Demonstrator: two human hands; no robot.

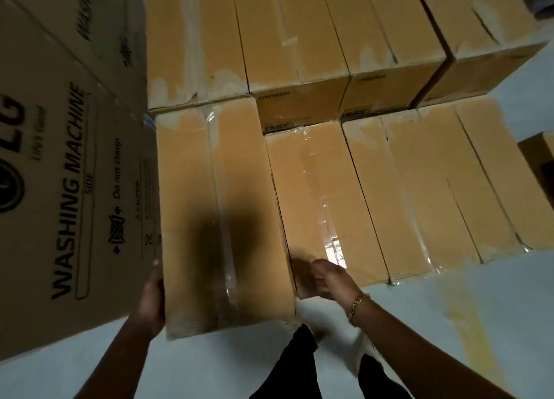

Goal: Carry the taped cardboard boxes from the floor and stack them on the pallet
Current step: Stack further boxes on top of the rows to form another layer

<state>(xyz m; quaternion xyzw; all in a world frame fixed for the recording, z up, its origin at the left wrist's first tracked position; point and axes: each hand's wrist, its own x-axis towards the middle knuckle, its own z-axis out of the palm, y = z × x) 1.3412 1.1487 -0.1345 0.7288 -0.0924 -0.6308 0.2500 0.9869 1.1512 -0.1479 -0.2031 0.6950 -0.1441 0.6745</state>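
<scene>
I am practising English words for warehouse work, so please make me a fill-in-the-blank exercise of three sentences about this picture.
1. The big carton on the left reads "WASHING ____".
2. The gold bracelet is worn on the ____ wrist.
3. The left hand lies against the ____ side of the taped box.
Missing words: MACHINE; right; left.

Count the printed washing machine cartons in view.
2 washing machine cartons: the near carton fills the lower left, beside the taped box; the far carton sits at the upper left. More may be out of frame.
</scene>
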